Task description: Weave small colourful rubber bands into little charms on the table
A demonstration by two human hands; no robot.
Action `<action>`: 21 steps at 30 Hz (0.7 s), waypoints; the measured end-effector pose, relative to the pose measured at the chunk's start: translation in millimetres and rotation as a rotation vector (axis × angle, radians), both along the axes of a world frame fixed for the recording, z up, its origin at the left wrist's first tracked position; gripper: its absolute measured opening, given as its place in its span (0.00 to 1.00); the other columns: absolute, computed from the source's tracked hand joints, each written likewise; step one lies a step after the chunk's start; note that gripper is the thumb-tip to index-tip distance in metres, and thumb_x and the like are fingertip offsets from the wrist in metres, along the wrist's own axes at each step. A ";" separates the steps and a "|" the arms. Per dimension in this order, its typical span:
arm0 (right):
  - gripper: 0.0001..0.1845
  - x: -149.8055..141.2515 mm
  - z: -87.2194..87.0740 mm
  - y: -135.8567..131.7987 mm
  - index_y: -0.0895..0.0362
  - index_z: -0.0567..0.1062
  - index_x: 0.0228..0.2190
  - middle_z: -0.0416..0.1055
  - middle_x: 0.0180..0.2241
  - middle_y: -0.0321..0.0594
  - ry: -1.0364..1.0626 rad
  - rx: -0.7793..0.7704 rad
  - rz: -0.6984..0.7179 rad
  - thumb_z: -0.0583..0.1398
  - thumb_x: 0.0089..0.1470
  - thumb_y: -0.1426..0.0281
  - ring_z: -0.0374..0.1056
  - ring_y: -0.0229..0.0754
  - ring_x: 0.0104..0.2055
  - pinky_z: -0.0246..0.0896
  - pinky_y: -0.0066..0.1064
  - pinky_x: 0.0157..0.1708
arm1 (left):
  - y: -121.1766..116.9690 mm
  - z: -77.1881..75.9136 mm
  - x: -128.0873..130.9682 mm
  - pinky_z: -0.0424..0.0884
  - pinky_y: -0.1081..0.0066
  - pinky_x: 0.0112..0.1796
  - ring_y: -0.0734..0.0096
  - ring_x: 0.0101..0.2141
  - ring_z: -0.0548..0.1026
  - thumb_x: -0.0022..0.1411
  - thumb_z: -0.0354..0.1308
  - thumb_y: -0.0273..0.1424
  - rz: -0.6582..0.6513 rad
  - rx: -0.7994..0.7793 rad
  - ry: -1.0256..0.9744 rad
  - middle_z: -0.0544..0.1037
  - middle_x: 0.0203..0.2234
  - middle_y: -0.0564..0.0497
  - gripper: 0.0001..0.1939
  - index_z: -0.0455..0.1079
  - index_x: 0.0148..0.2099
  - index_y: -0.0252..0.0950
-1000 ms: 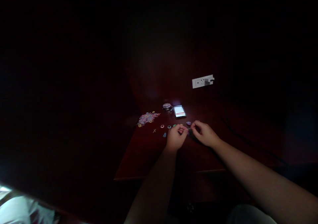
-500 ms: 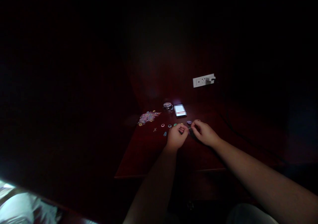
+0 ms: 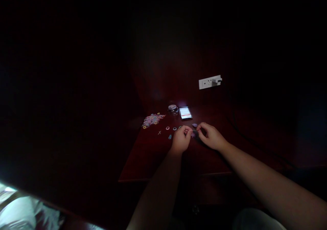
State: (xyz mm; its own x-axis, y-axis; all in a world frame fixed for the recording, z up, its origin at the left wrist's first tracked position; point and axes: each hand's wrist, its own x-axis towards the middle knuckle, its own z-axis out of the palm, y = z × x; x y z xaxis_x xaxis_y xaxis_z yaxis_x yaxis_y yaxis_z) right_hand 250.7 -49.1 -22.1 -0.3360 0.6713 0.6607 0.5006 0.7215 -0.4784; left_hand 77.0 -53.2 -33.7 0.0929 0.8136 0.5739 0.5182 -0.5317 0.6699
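My left hand (image 3: 181, 138) is closed in a pinch over the dark red table, and my right hand (image 3: 208, 136) pinches just to the right of it. A thin pale strand (image 3: 194, 130) spans the small gap between the fingertips. It is too small and dim to name more exactly. Below it shows a small purple thing (image 3: 193, 135); whether it hangs from the strand or lies on the table I cannot tell. Beyond the fingers lies a purple coil (image 3: 195, 125). Small rings, one pink (image 3: 167, 128) and one bluish (image 3: 174, 129), lie left of my hands, near a blue piece (image 3: 170, 136).
A heap of small colourful pieces (image 3: 152, 120) lies at the table's left edge. Behind stand a lidded round jar (image 3: 173, 109) and a lit phone (image 3: 185, 113). A wall socket (image 3: 209, 82) holds a plug. Pale cloth (image 3: 19, 213) shows at lower left.
My fingertips have drawn slightly apart, the left ones moving a little left. More of the strand and the purple thing below it now shows.
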 end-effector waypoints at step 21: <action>0.03 -1.2 -1.3 0.4 0.54 0.69 0.30 0.70 0.28 0.37 -0.033 -0.028 -0.001 0.55 0.54 0.72 0.65 0.41 0.30 0.59 0.31 0.33 | 2.3 -2.1 -0.9 0.67 0.73 0.36 0.72 0.32 0.71 0.62 0.53 0.29 -0.019 0.029 0.047 0.74 0.31 0.51 0.04 0.68 0.36 0.35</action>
State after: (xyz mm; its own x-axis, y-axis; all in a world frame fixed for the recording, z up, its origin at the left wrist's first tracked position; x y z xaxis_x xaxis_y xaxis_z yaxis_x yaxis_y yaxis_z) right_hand 249.5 -48.7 -23.5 -0.3572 0.6898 0.6297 0.5172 0.7075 -0.4816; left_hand 76.1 -51.0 -35.7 0.1354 0.7945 0.5920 0.5387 -0.5605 0.6290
